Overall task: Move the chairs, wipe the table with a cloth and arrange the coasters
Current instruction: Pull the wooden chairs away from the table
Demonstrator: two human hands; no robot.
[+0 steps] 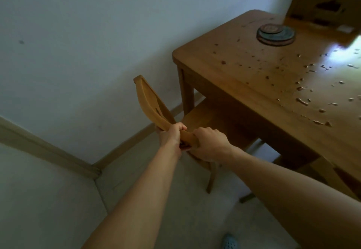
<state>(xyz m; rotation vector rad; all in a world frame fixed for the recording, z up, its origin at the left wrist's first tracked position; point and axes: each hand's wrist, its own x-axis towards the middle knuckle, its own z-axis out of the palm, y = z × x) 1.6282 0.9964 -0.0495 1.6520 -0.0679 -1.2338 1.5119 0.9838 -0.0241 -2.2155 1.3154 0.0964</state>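
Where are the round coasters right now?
In the head view, upper right, the coasters sit stacked on the wooden table near its far corner, just left of a brown box.

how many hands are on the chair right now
2: left hand grips the chair by its backrest rail; right hand grips the same rail right beside it, nearer the table.

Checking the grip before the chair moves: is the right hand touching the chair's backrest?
Touching. The head view shows the right hand curled over the chair's backrest, beside the left hand.
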